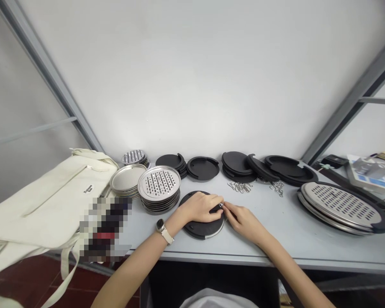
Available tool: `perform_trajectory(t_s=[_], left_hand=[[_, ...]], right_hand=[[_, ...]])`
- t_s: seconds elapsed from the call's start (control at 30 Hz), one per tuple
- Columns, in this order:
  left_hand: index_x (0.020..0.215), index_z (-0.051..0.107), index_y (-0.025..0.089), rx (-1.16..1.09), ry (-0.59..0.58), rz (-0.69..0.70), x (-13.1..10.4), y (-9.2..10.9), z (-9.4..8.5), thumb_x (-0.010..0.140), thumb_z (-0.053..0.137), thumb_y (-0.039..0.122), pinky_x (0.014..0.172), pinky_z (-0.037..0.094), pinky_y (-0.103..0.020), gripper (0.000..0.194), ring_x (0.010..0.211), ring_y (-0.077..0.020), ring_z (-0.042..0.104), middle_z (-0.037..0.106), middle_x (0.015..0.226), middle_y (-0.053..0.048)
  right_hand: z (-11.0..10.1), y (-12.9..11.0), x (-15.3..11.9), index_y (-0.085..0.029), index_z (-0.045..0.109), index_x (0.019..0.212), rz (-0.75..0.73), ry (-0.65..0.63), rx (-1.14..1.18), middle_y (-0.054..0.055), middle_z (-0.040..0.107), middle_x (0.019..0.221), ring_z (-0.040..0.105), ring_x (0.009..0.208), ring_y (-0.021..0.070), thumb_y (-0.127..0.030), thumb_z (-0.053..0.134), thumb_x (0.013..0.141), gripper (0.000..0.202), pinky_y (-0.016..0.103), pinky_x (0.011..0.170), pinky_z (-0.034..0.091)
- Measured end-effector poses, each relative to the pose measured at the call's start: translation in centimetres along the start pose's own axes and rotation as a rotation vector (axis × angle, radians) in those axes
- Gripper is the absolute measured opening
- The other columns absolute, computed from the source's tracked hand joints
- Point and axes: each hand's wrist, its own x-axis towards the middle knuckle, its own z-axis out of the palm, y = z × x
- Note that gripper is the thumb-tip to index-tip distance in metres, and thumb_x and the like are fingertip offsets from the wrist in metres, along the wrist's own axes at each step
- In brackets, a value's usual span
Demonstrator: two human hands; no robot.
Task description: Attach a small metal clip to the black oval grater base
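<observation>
A round black plastic holder (192,229) lies on the table in front of me, with a strip of silvery metal showing along its lower right edge. My left hand (200,207) rests across its top, thumb and fingers closed about its right side. At that edge, my right hand (244,221) pinches a small wire hook (221,205), mostly covered by the fingertips. Left of my hands stands a stack of round metal grater plates (159,184). Beyond it are plain metal discs (127,177).
Black holders (203,168) line the wall side, with loose wire hooks (240,187) before them. Large grater plates (343,205) sit at the right, partly in a black rim. A cream bag (57,192) covers the left end. Grey metal posts (349,98) flank the table.
</observation>
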Motion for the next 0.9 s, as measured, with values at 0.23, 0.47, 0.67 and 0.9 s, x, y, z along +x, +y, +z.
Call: perform_trajectory(t_s=[0.23, 0.47, 0.67, 0.9], left_hand=[[0.101, 0.053, 0.019, 0.029, 0.002, -0.022, -0.02, -0.11, 0.2, 0.089, 0.045, 0.038, 0.057, 0.039, -0.026, 0.024, 0.067, -0.0134, 0.058, 0.057, 0.095, -0.003], [0.104, 0.055, 0.019, -0.067, -0.009, -0.026, -0.06, -0.37, 0.28, 0.09, 0.046, 0.037, 0.062, 0.042, -0.026, 0.025, 0.072, -0.0135, 0.058, 0.058, 0.096, -0.003], [0.107, 0.055, 0.02, -0.08, -0.016, -0.033, -0.1, -0.37, 0.14, 0.09, 0.046, 0.038, 0.063, 0.042, -0.026, 0.027, 0.073, -0.0143, 0.059, 0.058, 0.095, -0.004], [0.107, 0.054, 0.02, -0.068, -0.022, -0.026, -0.05, -0.33, 0.11, 0.089, 0.046, 0.039, 0.063, 0.042, -0.025, 0.028, 0.073, -0.0149, 0.059, 0.058, 0.095, -0.004]], right_hand=[[0.11, 0.05, 0.07, -0.021, 0.053, 0.09, -0.006, 0.003, -0.022, 0.004, 0.065, 0.073, 0.061, 0.061, 0.0187, -0.031, 0.026, 0.097, 0.03, 0.027, 0.059, 0.039], [0.08, 0.05, -0.07, -0.021, 0.053, 0.087, -0.014, 0.012, -0.033, 0.004, 0.064, 0.07, 0.061, 0.06, 0.0189, -0.03, 0.027, 0.096, 0.03, 0.027, 0.058, 0.039], [-0.09, -0.11, -0.07, -0.021, 0.055, 0.09, -0.013, 0.008, -0.032, 0.005, 0.066, 0.072, 0.062, 0.061, 0.0193, -0.03, 0.027, 0.096, 0.031, 0.027, 0.058, 0.04], [0.07, 0.21, 0.03, -0.02, 0.055, 0.094, -0.003, -0.014, -0.023, 0.005, 0.067, 0.076, 0.064, 0.066, 0.0208, -0.032, 0.027, 0.096, 0.031, 0.028, 0.061, 0.042]])
